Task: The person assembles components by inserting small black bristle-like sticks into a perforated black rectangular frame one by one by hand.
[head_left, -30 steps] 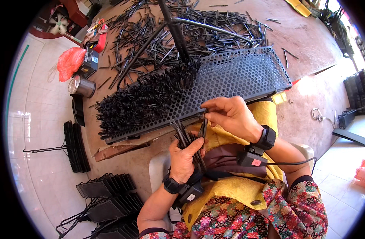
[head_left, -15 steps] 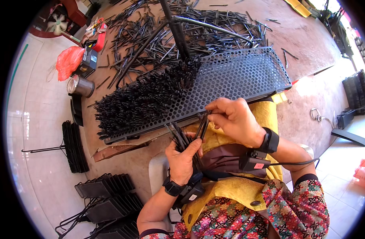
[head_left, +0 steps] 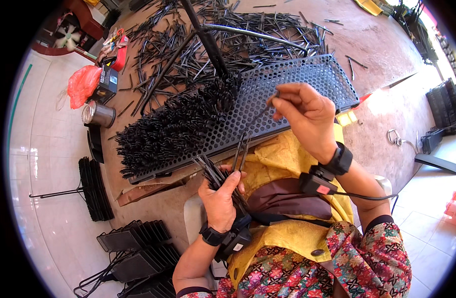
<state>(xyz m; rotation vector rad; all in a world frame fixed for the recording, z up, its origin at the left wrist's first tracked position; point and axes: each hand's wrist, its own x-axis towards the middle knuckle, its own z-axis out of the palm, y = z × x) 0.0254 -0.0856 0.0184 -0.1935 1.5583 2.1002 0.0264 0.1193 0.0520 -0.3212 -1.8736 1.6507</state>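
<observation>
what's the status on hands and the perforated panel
Left hand clutching bundle of dark strips. Right hand pinching a strip by perforated panel. Panel's left bristled, right bare. Black pole at far side, clear of hands.

There are two hands: one left hand at six o'clock, one right hand at two. One perforated board lies toward one; one tin, one red bag and one fan sit toward ten. The loose strips at twelve are too many to count.

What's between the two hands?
Head view: black strips poking up from the left hand, and a thin strip angled down from the right hand. Behind them, the yellow apron and the near edge of the panel.
</observation>
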